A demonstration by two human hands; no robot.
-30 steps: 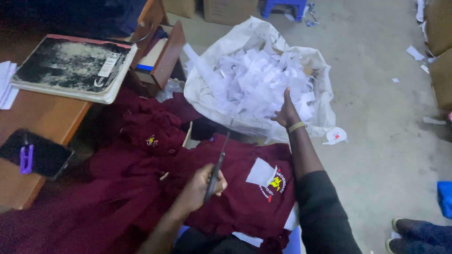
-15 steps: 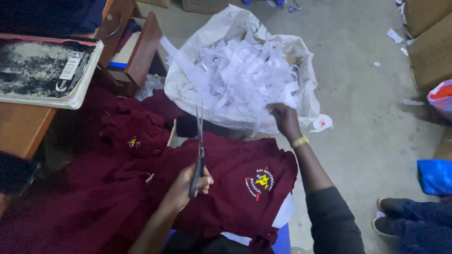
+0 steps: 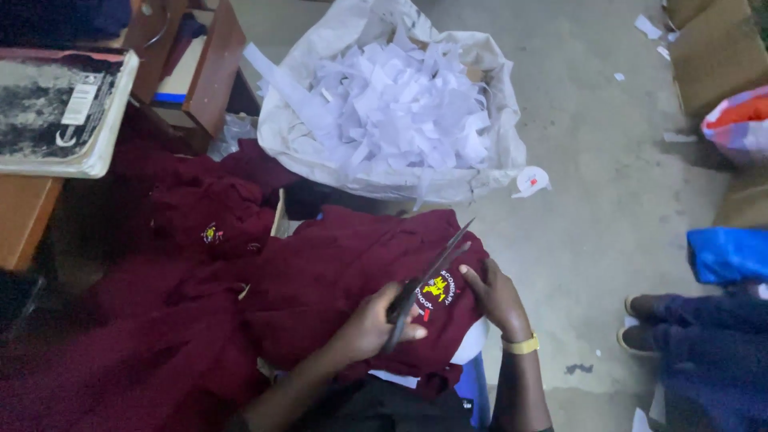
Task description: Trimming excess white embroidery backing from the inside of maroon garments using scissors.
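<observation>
A maroon garment [image 3: 336, 272] with a yellow and white embroidered crest [image 3: 437, 290] lies across my lap. My left hand [image 3: 370, 324] grips a pair of dark scissors [image 3: 428, 280], whose blades point up and right over the crest. My right hand [image 3: 494, 294], with a yellow band on its wrist, rests flat on the cloth just right of the crest. More maroon garments [image 3: 192, 232] are heaped to the left, one showing a small crest.
A white sack [image 3: 304, 132] full of white paper offcuts stands on the concrete floor ahead. A wooden desk [image 3: 24, 216] with a worn book is at left. Another person's feet [image 3: 640, 320], blue cloth and cardboard boxes are at right.
My right hand has come back from the sack of offcuts and now lies on the garment by the crest. The scissors have swung from upright to slanting over the crest.
</observation>
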